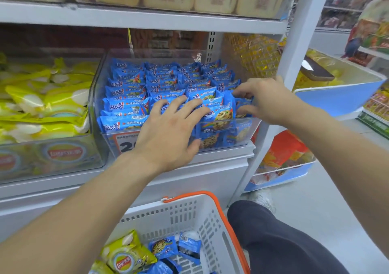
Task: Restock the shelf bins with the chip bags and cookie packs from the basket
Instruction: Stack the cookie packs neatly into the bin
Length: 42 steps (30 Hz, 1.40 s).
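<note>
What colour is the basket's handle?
Orange; the basket handle shows clearly in the head view.

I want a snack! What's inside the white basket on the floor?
The basket holds a yellow chip bag and a few blue cookie packs. Its lower part is cut off by the picture edge, so anything there is unseen.

A snack aisle in a shop.
Metal shelves (147, 19) carry clear bins (248, 130) packed with blue cookie packs (126, 105) and yellow chip bags (52, 105), a price label (124, 143) in front, and a shopping basket (189, 214) stands below.
</note>
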Available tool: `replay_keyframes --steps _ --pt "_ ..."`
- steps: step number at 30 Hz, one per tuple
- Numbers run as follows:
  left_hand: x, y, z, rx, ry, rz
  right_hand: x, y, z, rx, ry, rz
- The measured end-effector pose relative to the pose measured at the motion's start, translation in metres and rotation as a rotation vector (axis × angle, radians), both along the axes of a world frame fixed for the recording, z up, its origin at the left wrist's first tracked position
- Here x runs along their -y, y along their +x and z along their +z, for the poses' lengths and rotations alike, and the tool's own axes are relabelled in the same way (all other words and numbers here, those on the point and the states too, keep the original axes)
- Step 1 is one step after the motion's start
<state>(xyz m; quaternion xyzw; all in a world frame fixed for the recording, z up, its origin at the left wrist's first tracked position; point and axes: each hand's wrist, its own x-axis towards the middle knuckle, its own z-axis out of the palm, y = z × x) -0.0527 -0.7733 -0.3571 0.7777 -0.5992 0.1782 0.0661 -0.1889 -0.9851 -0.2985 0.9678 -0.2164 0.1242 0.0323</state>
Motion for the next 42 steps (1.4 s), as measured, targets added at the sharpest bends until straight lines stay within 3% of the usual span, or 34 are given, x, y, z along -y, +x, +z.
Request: replay_keyframes --steps 3,7,10,13,20,22,25,33,42 --pt "-0.006 -0.002 0.003 -0.056 -0.068 -0.065 -0.006 -0.012 -0.007 0.155 0.008 0.035" --pt "-0.043 -0.019 0.0 -0.146 -0.424 -0.255 -0.042 -0.025 -0.013 0.474 -0.062 0.163" --pt "-0.094 -0.031 -0.028 -0.453 -0.399 -0.236 -0.091 -0.025 -0.024 0.567 0.003 0.347" --pt "-0.155 -0.027 -0.074 -0.672 -0.098 -0.059 -0.144 -0.009 -0.047 0.371 0.154 0.486" --pt "-0.277 -0.038 -0.174 -0.855 0.692 0.22 -0.263 0.031 -0.165 -0.609 0.452 0.491" --pt "-0.299 -0.046 -0.199 -0.854 0.794 0.261 -0.292 0.032 -0.213 -0.795 0.526 0.446" --pt "-0.324 -0.057 -0.227 -0.81 0.802 0.323 -0.323 0.02 -0.272 -1.024 0.561 0.379" --pt "-0.329 -0.076 -0.255 -0.944 0.72 0.409 -0.347 -0.056 -0.371 -1.133 0.669 0.177" --pt "-0.322 -0.078 -0.263 -0.946 0.738 0.459 -0.337 -0.052 -0.39 -1.088 0.795 0.028"
